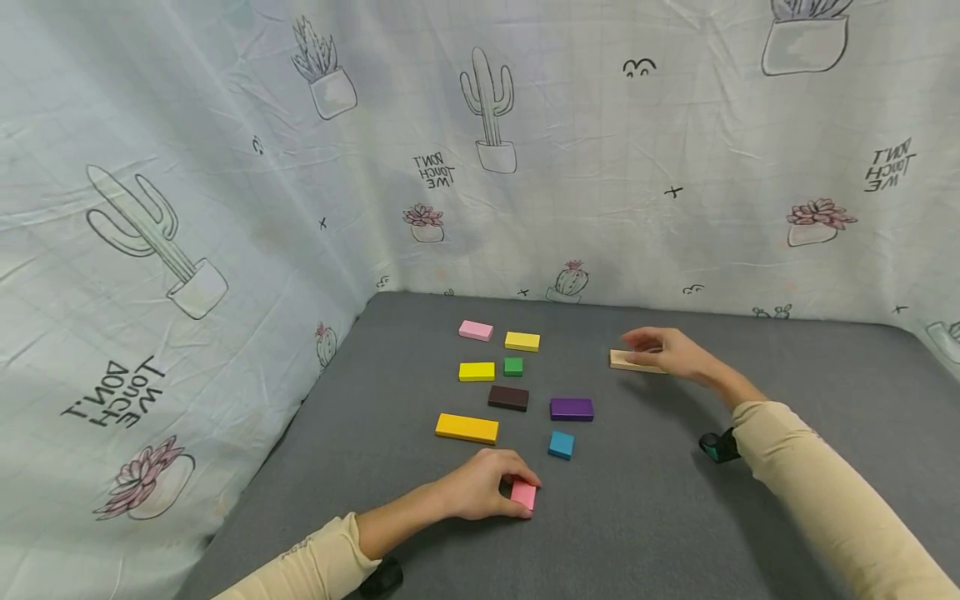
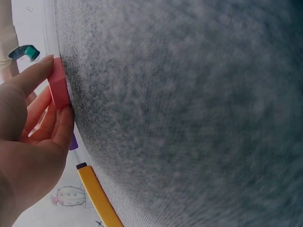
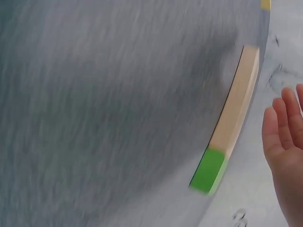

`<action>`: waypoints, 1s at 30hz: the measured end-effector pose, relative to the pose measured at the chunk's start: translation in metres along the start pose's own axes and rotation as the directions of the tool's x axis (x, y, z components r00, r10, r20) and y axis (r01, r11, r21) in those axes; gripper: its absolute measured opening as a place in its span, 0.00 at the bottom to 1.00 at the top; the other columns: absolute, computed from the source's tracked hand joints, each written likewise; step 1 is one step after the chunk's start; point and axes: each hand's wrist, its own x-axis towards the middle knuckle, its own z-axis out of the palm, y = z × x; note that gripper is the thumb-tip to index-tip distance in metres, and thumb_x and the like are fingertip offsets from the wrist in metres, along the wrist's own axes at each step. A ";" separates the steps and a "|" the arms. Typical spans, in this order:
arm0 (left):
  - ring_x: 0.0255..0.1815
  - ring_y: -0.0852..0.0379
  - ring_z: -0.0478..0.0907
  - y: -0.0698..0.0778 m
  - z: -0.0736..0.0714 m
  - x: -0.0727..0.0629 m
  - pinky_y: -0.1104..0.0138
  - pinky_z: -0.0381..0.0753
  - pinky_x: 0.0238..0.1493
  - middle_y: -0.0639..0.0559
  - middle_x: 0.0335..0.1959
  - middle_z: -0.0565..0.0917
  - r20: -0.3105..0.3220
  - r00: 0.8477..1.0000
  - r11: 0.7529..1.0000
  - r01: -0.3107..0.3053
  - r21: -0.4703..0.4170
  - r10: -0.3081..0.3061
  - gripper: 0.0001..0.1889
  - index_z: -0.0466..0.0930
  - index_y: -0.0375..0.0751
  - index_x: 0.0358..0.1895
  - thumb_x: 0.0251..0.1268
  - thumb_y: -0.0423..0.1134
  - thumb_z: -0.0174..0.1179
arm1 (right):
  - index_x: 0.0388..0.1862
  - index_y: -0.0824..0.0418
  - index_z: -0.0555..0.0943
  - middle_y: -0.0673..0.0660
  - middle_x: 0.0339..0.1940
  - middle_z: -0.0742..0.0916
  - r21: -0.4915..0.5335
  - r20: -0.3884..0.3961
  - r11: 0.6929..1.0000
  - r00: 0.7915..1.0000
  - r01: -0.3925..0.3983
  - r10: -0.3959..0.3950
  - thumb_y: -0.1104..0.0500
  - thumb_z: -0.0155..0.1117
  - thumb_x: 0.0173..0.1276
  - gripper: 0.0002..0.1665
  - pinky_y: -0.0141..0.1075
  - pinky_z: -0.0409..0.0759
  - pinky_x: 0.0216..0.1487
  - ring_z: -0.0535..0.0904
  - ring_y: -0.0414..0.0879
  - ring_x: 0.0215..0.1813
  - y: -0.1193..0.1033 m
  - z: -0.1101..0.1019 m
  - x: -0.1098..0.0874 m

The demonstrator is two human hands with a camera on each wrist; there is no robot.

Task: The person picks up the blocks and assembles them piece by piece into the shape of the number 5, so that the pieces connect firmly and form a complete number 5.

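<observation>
My left hand (image 1: 483, 485) pinches a small pink block (image 1: 523, 493) between thumb and fingers at the near middle of the table. The left wrist view has the same pink block (image 2: 58, 85) close over the grey cloth. At the right, my right hand (image 1: 678, 354) is over a long plain wooden block (image 1: 621, 360), covering part of it in the head view. In the right wrist view that hand (image 3: 286, 137) is apart from the wooden block (image 3: 235, 99), its fingers relaxed and holding nothing. A bright green block (image 3: 208, 171) lies end to end with the wooden one; the hand hides it in the head view.
Ahead of my left hand lie an orange-yellow block (image 1: 467, 428), a blue block (image 1: 561, 445), a purple block (image 1: 572, 409) and a dark brown block (image 1: 508, 397). Farther back are a green block (image 1: 513, 367), two yellow ones and a light pink block (image 1: 476, 331). Printed curtains (image 1: 600, 167) border the table.
</observation>
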 end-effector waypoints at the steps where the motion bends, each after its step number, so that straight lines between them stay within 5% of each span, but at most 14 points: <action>1: 0.39 0.69 0.71 0.000 0.000 0.000 0.76 0.72 0.42 0.62 0.42 0.80 0.001 1.000 1.000 0.002 0.000 -0.002 0.17 0.83 0.45 0.50 0.57 0.41 0.70 | 0.62 0.75 0.70 0.70 0.55 0.77 0.008 0.009 1.000 1.000 0.016 -0.016 0.59 0.59 0.71 0.27 0.54 0.70 0.55 0.72 0.62 0.57 -0.002 0.003 0.002; 11: 0.40 0.69 0.72 0.000 -0.001 0.000 0.75 0.72 0.43 0.62 0.42 0.80 0.005 1.000 1.000 -0.005 -0.014 0.005 0.17 0.83 0.44 0.51 0.57 0.41 0.69 | 0.58 0.77 0.72 0.71 0.54 0.79 0.057 0.141 0.991 0.981 0.125 -0.132 0.61 0.62 0.69 0.25 0.53 0.71 0.56 0.74 0.63 0.56 -0.015 0.039 0.013; 30: 0.40 0.69 0.72 0.001 -0.001 0.000 0.75 0.72 0.43 0.62 0.42 0.80 0.009 1.000 1.000 -0.004 -0.013 0.004 0.17 0.83 0.44 0.51 0.58 0.41 0.69 | 0.54 0.67 0.79 0.58 0.48 0.81 -0.041 0.283 0.971 0.935 0.234 -0.214 0.56 0.68 0.64 0.23 0.45 0.75 0.50 0.75 0.50 0.49 -0.034 0.081 0.020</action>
